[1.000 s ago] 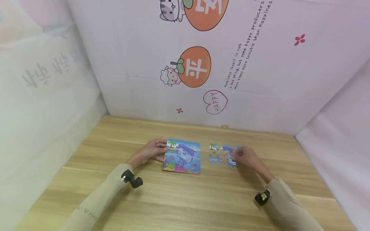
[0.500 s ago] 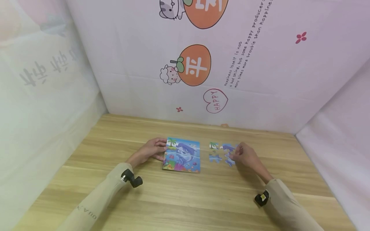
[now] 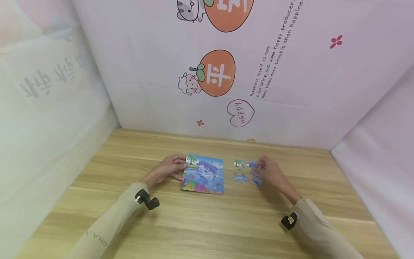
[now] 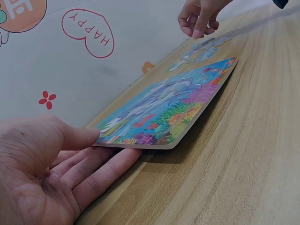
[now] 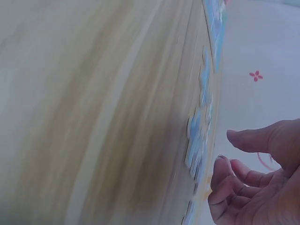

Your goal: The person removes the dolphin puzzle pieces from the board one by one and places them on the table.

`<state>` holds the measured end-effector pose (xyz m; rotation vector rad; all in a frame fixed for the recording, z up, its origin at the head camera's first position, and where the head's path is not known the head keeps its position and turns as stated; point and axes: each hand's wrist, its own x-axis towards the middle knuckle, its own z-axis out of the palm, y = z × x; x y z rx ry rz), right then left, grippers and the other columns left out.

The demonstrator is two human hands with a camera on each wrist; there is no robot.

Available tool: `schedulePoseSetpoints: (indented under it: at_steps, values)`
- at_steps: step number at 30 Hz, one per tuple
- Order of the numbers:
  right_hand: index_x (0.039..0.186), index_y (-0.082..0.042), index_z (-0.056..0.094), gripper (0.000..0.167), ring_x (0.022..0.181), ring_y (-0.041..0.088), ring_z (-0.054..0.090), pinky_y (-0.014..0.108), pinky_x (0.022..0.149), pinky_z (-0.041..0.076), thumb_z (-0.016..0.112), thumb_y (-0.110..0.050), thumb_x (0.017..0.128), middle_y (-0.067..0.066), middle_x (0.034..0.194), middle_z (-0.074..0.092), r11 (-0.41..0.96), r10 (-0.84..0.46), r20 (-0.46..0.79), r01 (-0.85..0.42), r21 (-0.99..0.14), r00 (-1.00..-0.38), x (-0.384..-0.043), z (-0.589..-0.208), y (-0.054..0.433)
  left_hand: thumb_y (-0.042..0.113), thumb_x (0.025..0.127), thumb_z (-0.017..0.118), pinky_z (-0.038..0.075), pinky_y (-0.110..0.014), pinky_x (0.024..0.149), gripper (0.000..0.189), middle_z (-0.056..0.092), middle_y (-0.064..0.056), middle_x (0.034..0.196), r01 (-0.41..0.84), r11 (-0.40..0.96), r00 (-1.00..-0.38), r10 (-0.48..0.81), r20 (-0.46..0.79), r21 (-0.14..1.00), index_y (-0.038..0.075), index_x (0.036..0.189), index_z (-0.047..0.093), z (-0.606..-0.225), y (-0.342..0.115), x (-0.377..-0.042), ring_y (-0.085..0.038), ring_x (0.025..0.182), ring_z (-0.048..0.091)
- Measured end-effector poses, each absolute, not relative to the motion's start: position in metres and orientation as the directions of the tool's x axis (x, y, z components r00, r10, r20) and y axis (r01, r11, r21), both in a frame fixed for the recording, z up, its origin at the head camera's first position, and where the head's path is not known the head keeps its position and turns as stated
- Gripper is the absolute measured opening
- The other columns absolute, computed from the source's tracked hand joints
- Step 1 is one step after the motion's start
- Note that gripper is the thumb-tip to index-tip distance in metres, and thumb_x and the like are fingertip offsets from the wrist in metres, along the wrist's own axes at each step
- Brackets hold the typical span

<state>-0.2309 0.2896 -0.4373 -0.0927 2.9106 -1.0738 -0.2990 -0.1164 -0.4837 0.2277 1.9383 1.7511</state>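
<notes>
My left hand (image 3: 169, 168) holds the left edge of a square dolphin picture board (image 3: 203, 175). In the left wrist view its thumb (image 4: 84, 137) lies on top and the fingers are under the board, whose near edge is raised slightly off the table. My right hand (image 3: 272, 174) hovers above several loose jigsaw pieces to the right of the board. In the right wrist view, thumb and fingers stand apart with nothing between them. Visible pieces include a palm-tree piece (image 3: 238, 163) and a blue piece (image 3: 240, 177). The right hand covers part of the group.
Everything lies on a wood-grain table (image 3: 200, 223). A white printed cloth (image 3: 155, 72) rises behind it, with more white cloth at both sides. Black cameras are strapped to both wrists, the left one (image 3: 148, 199) hanging over the table.
My right hand has moved left and slightly up over the jigsaw pieces, covering the dolphin piece more. The left hand and the picture board stay in place.
</notes>
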Motion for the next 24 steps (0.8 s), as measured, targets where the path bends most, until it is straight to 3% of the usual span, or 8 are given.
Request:
schedulePoseSetpoints:
  at_steps: [8,12,16,19,24]
  values:
    - [0.118,0.007,0.058,0.025,0.101,0.038,0.069,0.047,0.084,0.065,0.067,-0.010,0.102,0.022,0.107,0.068,0.734,-0.162,0.050,-0.155,-0.662,-0.985,-0.235,-0.435,0.262,0.011,0.107,0.058,0.069,-0.039,0.083,0.056,0.052,-0.027,0.148,-0.250,0.122,-0.834,0.478,-0.277,0.961,-0.003,0.157,0.037,-0.481,-0.117,-0.301,-0.034,0.125,0.063]
    - [0.115,0.002,0.065,0.016,0.096,0.031,0.068,0.041,0.080,0.065,0.067,-0.007,0.101,0.018,0.107,0.071,0.732,-0.222,0.048,-0.199,-0.651,-0.974,-0.238,-0.435,0.247,0.007,0.107,0.056,0.068,-0.039,0.086,0.057,0.050,-0.029,0.150,-0.256,0.092,-0.817,0.511,-0.267,0.962,-0.003,0.159,0.034,-0.482,-0.119,-0.303,-0.029,0.121,0.066]
    - [0.107,0.000,0.068,0.009,0.089,0.027,0.067,0.036,0.075,0.064,0.069,-0.002,0.099,0.015,0.101,0.071,0.708,-0.297,0.050,-0.255,-0.659,-0.954,-0.242,-0.435,0.228,0.001,0.103,0.060,0.068,-0.038,0.086,0.062,0.046,-0.030,0.154,-0.285,0.084,-0.814,0.505,-0.288,0.955,-0.001,0.160,0.033,-0.481,-0.119,-0.306,-0.025,0.108,0.071]
    - [0.109,0.003,0.066,0.013,0.093,0.029,0.068,0.039,0.080,0.065,0.070,0.001,0.096,0.017,0.102,0.070,0.686,-0.348,0.030,-0.276,-0.673,-0.937,-0.243,-0.435,0.213,-0.002,0.101,0.063,0.069,-0.037,0.083,0.066,0.046,-0.029,0.156,-0.306,0.088,-0.813,0.494,-0.308,0.948,0.001,0.160,0.034,-0.480,-0.120,-0.306,-0.023,0.101,0.074]
    - [0.119,0.003,0.063,0.032,0.106,0.033,0.065,0.045,0.092,0.064,0.078,-0.008,0.093,0.021,0.117,0.065,0.704,-0.374,-0.038,-0.257,-0.662,-0.927,-0.245,-0.436,0.190,-0.003,0.100,0.063,0.069,-0.036,0.081,0.067,0.045,-0.029,0.157,-0.311,0.085,-0.809,0.500,-0.311,0.947,0.000,0.160,0.033,-0.481,-0.120,-0.307,-0.022,0.098,0.074]
